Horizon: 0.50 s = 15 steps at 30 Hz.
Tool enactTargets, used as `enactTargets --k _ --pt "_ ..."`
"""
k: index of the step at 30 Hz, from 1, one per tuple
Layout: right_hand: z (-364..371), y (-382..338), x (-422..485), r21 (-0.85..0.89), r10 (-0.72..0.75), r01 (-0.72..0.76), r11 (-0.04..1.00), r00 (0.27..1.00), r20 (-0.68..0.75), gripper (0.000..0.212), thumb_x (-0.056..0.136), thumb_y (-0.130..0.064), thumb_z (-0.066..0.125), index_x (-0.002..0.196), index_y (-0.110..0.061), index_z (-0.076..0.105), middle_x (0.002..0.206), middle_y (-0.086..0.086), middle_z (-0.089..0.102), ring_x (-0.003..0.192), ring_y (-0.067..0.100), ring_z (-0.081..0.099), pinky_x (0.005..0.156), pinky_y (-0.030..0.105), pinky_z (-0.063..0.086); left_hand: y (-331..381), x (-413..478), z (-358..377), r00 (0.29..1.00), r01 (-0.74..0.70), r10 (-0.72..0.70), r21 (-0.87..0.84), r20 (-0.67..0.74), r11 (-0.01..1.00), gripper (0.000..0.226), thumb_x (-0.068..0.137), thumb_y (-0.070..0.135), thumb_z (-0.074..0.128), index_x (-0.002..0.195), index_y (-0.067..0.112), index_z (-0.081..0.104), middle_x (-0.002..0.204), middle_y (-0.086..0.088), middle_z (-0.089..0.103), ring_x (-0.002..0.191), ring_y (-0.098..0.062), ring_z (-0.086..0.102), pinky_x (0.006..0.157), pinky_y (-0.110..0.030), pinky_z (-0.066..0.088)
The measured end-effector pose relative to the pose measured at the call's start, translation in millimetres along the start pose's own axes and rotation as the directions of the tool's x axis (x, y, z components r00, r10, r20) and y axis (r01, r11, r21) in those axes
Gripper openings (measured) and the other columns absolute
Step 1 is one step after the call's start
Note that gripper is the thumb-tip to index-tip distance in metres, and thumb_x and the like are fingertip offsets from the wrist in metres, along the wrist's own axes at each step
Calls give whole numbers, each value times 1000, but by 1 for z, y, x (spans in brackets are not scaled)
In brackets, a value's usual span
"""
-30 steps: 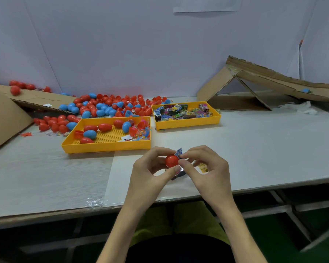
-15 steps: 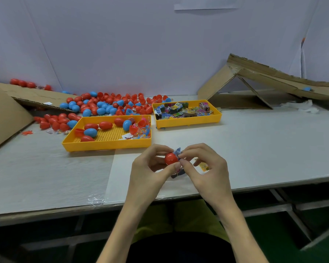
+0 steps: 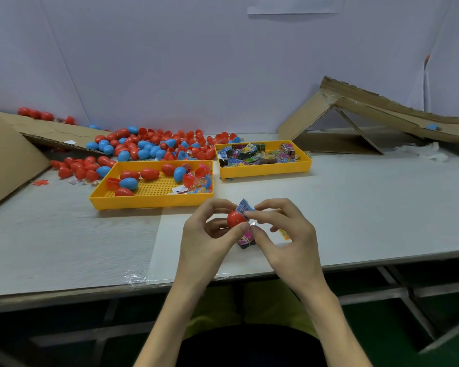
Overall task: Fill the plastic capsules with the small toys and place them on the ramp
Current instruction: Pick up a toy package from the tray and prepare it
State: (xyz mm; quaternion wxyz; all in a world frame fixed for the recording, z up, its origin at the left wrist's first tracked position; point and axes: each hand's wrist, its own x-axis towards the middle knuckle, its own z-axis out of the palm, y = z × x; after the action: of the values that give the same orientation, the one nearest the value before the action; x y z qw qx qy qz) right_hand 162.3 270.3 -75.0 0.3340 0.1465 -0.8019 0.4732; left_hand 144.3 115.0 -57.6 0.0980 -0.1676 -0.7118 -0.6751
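Both hands near centre, over the surface (image 3: 355,221). Left hand (image 3: 210,234) fingers (image 3: 212,206) curled round red capsule (image 3: 235,218), thumb under it. Right hand (image 3: 289,239) pinches blue toy packet (image 3: 243,207), which touches the capsule's top right. Second packet (image 3: 245,242) lies just below the hands. Left yellow tray (image 3: 149,202) holds a few capsules; right yellow tray (image 3: 265,170) holds packets. Loose capsule pile (image 3: 154,144) far left. Cardboard ramp (image 3: 382,112) far right.
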Motion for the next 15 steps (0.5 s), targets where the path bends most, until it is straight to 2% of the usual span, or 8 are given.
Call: enactTargets --k 8,11,15 --pt "1 0 -1 -68 -26 25 997 999 -26 38 80 -11 82 111 -31 73 112 -7 59 101 4 57 78 8 47 -2 1 0 1000 -15 15 -8 -15 1000 29 78 15 83 97 25 64 96 18 70 82 -7 72 69 -14 55" --pt "6 -2 -4 -127 -59 56 990 998 -20 44 80 -13 81 119 -30 71 106 -8 56 97 1 55 80 6 45 -5 2 -2 999 -6 5 -31 -35 999 26 78 20 83 96 23 64 95 12 71 87 -10 72 73 -18 56" --pt "22 -13 -8 -103 -27 20 995 997 -67 47 80 -15 82 124 -26 68 108 -7 61 103 -2 57 81 4 45 -8 4 -6 997 -12 4 -104 -79 994 25 75 27 81 93 18 66 92 4 73 90 -11 69 73 -20 55"
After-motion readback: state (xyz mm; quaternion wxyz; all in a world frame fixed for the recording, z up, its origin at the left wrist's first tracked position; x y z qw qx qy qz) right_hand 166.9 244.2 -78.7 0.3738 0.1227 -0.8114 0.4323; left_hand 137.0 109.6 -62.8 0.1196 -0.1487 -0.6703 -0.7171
